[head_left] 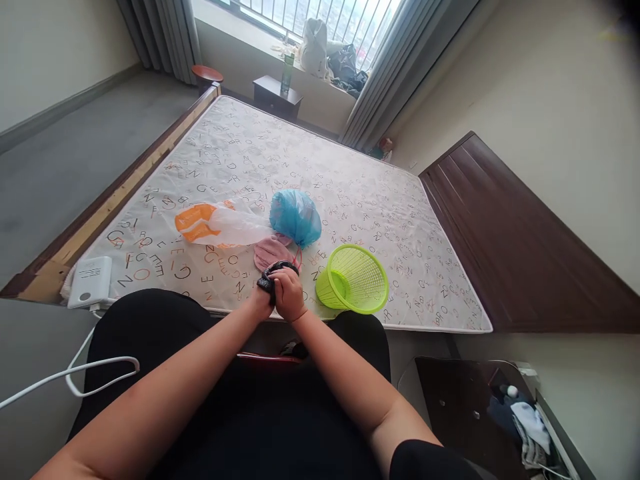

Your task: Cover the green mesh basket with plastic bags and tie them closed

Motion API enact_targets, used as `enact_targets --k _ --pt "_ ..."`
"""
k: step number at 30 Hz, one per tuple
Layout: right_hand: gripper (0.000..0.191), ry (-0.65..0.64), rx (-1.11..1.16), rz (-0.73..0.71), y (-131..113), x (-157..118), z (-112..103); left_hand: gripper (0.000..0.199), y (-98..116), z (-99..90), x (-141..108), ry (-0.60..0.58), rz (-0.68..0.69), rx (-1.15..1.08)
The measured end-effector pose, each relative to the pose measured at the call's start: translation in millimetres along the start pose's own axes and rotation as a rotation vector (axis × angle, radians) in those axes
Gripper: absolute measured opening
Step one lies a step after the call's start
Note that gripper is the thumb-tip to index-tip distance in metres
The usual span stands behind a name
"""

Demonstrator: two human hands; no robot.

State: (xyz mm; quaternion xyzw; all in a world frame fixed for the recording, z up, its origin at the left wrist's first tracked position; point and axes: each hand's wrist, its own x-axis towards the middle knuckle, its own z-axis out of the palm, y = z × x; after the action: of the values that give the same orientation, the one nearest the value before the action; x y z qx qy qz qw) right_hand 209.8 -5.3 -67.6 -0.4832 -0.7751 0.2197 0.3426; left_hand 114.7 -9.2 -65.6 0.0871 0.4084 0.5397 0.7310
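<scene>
Roughly crosswise: black bundle [281, 267], long axis left to right, right end angled away from body. Left hand [265, 299] and right hand [289, 295] both clutch it.

Left forearm [195, 357] and right forearm [345, 363] slant inward — left hand [261, 303] and right hand [290, 297] together, right fingers [285, 277] curled.

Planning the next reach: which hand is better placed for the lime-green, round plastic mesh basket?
Right hand, probably: the basket sits to its right, farther from the left hand. Both hold the crumpled, glossy black bundle, so the left should keep it.
</scene>
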Motion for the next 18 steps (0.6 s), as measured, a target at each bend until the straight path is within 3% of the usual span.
enact_targets --k 2,5,10,14,16,18 --pt "0.035 0.027 -0.025 0.001 2.9 19.6 3.2 0.012 4.4 3.8 2.1 0.024 0.017 -0.148" --pt "0.031 0.004 -0.058 -0.030 5.8 37.7 17.8 0.020 19.2 1.2 12.3 0.124 0.196 -0.190" --pt "0.059 -0.105 -0.057 -0.067 24.5 50.3 56.8 0.046 41.2 -13.0 39.6 0.386 0.425 0.240" --pt "0.066 -0.083 -0.029 0.175 58.8 56.3 81.3 0.028 59.0 -15.7 52.8 0.516 0.532 0.289" --pt "0.072 -0.068 -0.055 0.405 75.8 56.8 86.1 0.020 70.0 -13.6 49.7 0.491 0.578 0.282" --pt "0.075 -0.135 -0.042 0.568 88.4 57.5 85.5 0.016 79.7 -11.1 41.8 0.421 0.613 0.333"
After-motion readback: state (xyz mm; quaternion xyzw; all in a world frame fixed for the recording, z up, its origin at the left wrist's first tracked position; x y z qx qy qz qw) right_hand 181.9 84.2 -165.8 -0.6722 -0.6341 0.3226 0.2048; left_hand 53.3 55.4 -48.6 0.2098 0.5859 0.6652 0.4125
